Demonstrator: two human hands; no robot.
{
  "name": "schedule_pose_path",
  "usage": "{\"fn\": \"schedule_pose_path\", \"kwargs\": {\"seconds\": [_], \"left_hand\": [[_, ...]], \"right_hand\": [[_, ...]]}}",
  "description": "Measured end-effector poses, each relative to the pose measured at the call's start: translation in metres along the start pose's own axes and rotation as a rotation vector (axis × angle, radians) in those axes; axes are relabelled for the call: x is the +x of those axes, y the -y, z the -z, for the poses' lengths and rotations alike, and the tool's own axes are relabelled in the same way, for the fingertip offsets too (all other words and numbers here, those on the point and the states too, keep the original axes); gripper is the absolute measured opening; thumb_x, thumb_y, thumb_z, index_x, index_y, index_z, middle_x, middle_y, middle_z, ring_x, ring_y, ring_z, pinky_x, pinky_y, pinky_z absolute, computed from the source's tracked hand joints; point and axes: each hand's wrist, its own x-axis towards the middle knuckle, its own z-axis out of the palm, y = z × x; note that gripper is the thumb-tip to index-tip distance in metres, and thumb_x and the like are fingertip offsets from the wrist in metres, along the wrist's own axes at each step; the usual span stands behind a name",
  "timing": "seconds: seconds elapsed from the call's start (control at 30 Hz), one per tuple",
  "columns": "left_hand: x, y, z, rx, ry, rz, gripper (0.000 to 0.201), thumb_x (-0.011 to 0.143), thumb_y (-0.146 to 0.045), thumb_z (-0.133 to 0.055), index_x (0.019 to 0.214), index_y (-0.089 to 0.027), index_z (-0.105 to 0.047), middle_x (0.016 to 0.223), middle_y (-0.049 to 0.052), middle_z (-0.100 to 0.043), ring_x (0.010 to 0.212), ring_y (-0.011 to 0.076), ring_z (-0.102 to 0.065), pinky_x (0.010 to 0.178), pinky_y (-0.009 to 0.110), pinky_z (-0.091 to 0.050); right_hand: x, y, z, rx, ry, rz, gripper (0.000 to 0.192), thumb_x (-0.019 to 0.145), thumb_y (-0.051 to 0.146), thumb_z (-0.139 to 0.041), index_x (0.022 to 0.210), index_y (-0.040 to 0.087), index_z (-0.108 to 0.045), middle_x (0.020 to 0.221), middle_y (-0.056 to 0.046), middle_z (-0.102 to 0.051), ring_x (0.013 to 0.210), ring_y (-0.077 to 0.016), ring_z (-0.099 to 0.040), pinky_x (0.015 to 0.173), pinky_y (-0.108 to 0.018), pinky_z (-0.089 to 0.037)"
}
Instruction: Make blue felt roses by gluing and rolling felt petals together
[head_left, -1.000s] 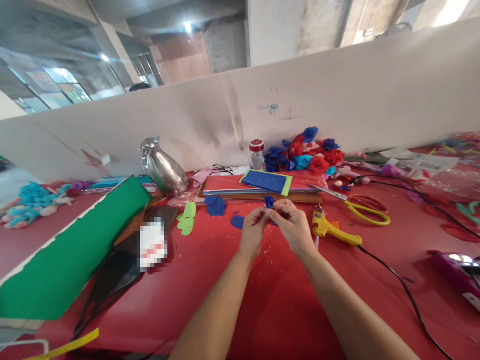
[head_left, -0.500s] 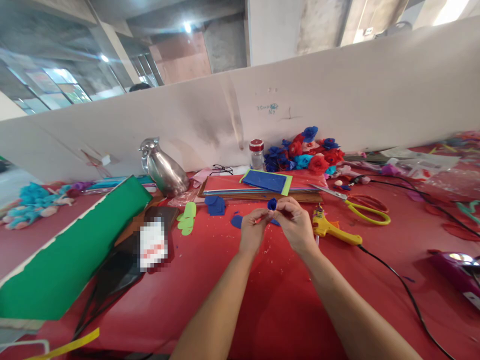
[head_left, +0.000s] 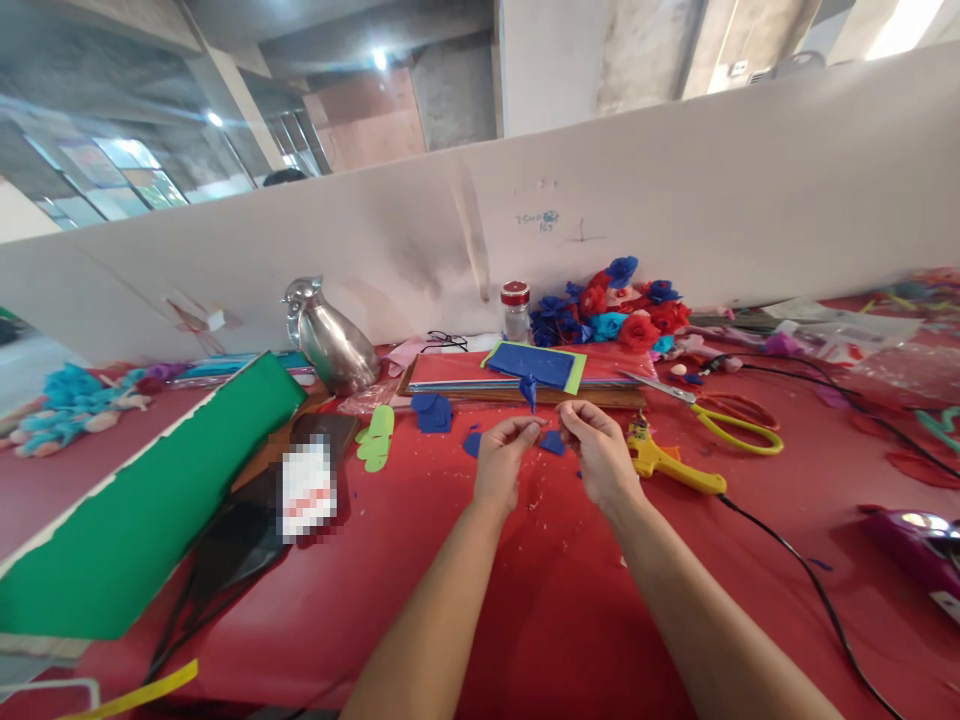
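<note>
The left hand [head_left: 502,465], left of the glue gun [head_left: 675,466], pinches narrowly at the lower tip of 1 blue bud [head_left: 529,388], which stands roughly upright, also left of the gun and farther back. The right hand [head_left: 598,452], just left of the gun, is apart from the bud, thumb and forefinger close together; whether they hold anything I cannot tell. 1 blue piece [head_left: 553,443] lies left of the gun, scissors [head_left: 684,394] just behind the gun.

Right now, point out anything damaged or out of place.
A stray blue scrap lies right of the glue gun, apart from the other blue pieces; dark smudges soil the partition, and the green panel has a ragged edge.
</note>
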Motion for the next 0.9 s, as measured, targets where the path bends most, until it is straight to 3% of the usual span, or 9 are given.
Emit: {"fn": "schedule_pose_path", "kwargs": {"seconds": [0.3, 0.5, 0.73, 0.9], "left_hand": [[0.001, -0.002, -0.003, -0.081, -0.050, -0.017, 0.026, 0.060, -0.035, -0.078, 0.072, -0.017, -0.064, 0.063, -0.003, -0.057, 0.061, 0.0089, -0.050, 0.068, 0.025, -0.042], [-0.001, -0.006, -0.003, -0.090, 0.036, -0.025, 0.025, 0.068, -0.037, -0.074, 0.073, -0.019, -0.057, 0.059, -0.005, -0.046, 0.054, 0.0072, -0.039, 0.056, 0.022, -0.033], [0.000, -0.008, -0.003, 0.019, -0.010, -0.038, 0.022, 0.057, -0.028, -0.079, 0.074, -0.017, -0.069, 0.072, 0.001, -0.064, 0.070, 0.0121, -0.053, 0.071, 0.026, -0.041], [0.003, -0.009, 0.002, 0.088, -0.076, -0.024, 0.011, 0.060, -0.026, -0.073, 0.062, -0.017, -0.067, 0.063, -0.001, -0.062, 0.064, 0.0117, -0.050, 0.070, 0.026, -0.039]], "right_hand": [[-0.004, 0.002, -0.005, -0.006, 0.099, -0.001, 0.035, 0.063, 0.052, -0.073, 0.071, 0.020, -0.061, 0.060, 0.004, -0.051, 0.052, -0.0089, -0.040, 0.051, -0.023, -0.034], [-0.004, -0.002, -0.005, 0.000, 0.123, -0.014, 0.032, 0.062, 0.047, -0.075, 0.069, 0.018, -0.062, 0.057, 0.005, -0.050, 0.052, -0.0085, -0.038, 0.052, -0.024, -0.032], [-0.004, -0.006, -0.006, -0.036, 0.123, 0.007, 0.029, 0.059, 0.042, -0.076, 0.069, 0.018, -0.062, 0.064, 0.003, -0.058, 0.057, -0.0097, -0.045, 0.056, -0.024, -0.036], [-0.007, -0.010, -0.006, -0.234, 0.145, 0.099, 0.027, 0.067, 0.044, -0.071, 0.069, 0.018, -0.062, 0.063, 0.001, -0.060, 0.059, -0.0117, -0.048, 0.057, -0.025, -0.037]]}}
